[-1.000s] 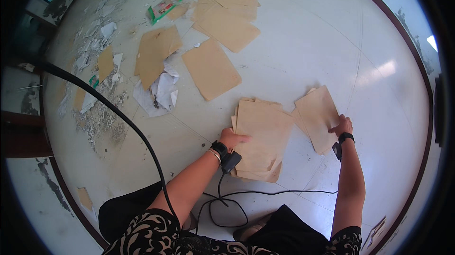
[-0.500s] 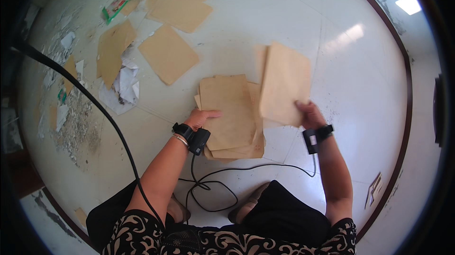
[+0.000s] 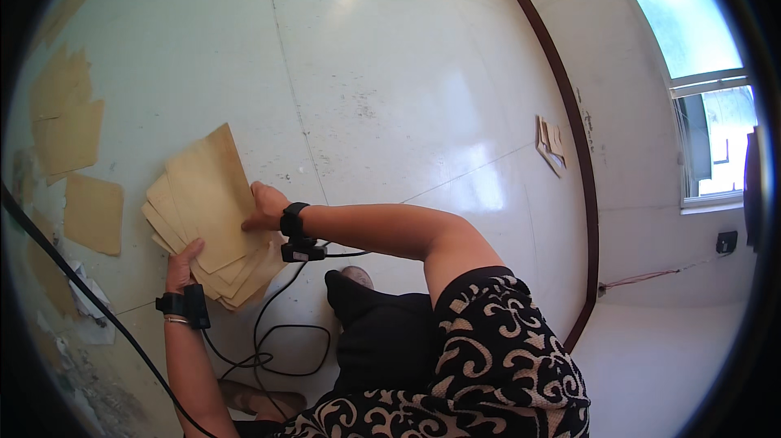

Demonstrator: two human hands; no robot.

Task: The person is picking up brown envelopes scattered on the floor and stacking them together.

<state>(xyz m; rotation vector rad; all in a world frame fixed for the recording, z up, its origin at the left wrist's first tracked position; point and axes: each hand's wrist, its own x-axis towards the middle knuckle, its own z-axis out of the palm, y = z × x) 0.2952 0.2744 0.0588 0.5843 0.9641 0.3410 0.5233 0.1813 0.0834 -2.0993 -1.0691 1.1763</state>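
A thick stack of tan paper sheets (image 3: pixel 207 202) is fanned unevenly, its layers showing along the left and lower edges. My left hand (image 3: pixel 184 265) grips the stack's lower left edge, thumb lying on top. On the stack's right side, my right hand (image 3: pixel 267 206) is closed around the edge of the upper sheets, which tilt up a little there. Its fingertips are partly hidden by the paper. A black strap with a small box sits on each wrist.
More tan sheets (image 3: pixel 93 214) lie on the floor to the left, beside torn white paper (image 3: pixel 91 296) and debris. A black cable (image 3: pixel 106 308) crosses the left side; thinner cord loops lie near my feet. Flat pieces (image 3: pixel 551 145) rest by the wall at right.
The view has swung right, bringing a window into sight. My right hand has brought the sheets it held apart over to the stack. My left hand is still at the stack's edge.
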